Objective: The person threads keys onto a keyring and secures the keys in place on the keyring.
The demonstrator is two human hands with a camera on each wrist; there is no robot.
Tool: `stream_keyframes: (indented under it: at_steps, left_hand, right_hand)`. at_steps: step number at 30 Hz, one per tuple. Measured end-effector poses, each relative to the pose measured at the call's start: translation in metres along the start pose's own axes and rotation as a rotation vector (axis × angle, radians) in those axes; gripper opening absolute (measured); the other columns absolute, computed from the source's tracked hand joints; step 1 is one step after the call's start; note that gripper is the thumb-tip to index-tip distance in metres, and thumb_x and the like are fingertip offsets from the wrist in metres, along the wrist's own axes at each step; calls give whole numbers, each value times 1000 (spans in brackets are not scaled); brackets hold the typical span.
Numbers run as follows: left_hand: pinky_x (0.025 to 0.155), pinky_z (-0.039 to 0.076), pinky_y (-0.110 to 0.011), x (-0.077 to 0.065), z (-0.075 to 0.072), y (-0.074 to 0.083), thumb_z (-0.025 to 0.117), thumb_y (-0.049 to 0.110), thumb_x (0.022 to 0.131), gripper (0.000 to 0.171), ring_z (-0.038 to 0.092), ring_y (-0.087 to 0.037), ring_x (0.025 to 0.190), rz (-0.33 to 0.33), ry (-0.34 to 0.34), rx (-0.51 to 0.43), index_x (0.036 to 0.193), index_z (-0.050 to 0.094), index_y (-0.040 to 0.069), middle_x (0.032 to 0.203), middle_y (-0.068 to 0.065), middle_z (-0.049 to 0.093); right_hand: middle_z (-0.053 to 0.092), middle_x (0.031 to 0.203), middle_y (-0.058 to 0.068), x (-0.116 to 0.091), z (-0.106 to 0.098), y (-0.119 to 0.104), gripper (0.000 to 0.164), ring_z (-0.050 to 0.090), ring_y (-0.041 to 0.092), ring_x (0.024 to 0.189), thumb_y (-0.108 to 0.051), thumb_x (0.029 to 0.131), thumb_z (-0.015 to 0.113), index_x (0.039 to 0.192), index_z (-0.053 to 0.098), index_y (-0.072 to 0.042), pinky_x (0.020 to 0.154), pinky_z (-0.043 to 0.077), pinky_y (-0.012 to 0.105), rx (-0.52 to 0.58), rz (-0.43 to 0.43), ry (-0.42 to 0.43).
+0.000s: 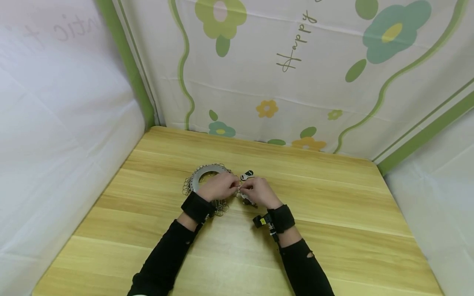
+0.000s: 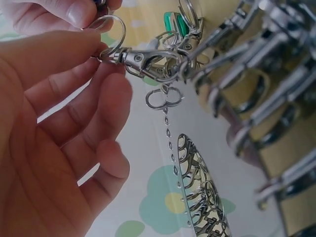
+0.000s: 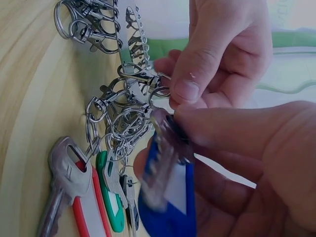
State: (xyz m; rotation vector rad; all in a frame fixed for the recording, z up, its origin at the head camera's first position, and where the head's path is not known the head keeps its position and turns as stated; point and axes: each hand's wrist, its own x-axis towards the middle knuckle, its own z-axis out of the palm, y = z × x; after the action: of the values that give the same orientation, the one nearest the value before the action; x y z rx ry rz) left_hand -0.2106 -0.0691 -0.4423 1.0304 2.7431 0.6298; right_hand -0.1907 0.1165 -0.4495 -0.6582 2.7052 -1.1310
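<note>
A flat metal ring (image 1: 195, 181) lies on the table, hung all round with swivel clasps and split rings. My left hand (image 1: 221, 186) is over its right side, thumb and fingertip pinching a split ring (image 2: 122, 37) at the end of one swivel clasp (image 2: 143, 61). That clasp is hooked at the flat ring's edge. Close beside it, my right hand (image 1: 261, 192) pinches a key (image 3: 160, 173) with a blue key tag (image 3: 153, 217). The key's top meets the split ring between both hands' fingertips; the exact join is partly hidden by the right thumb.
Below the hands hang a silver key (image 3: 61, 168) with a red tag (image 3: 91, 212) and another key with a green tag (image 3: 114, 217). A black-headed key (image 1: 247, 175) lies beyond the hands. Printed cloth (image 1: 229, 90) walls the wooden table's (image 1: 333, 246) back and sides.
</note>
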Motion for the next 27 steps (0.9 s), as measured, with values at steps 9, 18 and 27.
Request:
stream_keyframes:
  at_steps: [9, 18, 27]
  left_hand:
    - [62, 41, -24, -2, -2, 2, 62, 11, 92, 10, 49, -9, 63, 37, 7, 2, 86, 65, 17, 79, 7, 59]
    - [61, 40, -24, -2, -3, 5, 59, 11, 93, 12, 49, -8, 62, 5, -2, 12, 86, 64, 19, 79, 7, 58]
    - [59, 41, -24, -3, -3, 3, 58, 6, 91, 13, 49, -8, 61, 12, -18, -20, 93, 62, 18, 81, 7, 58]
  right_hand:
    - [68, 80, -1, -2, 2, -2, 9, 57, 8, 65, -8, 88, 67, 87, 76, -5, 61, 47, 26, 26, -91, 32]
    - [67, 76, 0, -1, 5, -5, 14, 55, 9, 60, -15, 90, 65, 83, 75, -7, 60, 46, 27, -21, -30, 12]
    - [67, 77, 0, 0, 5, -4, 13, 56, 8, 61, -15, 90, 66, 84, 75, -8, 60, 47, 27, -37, -15, -2]
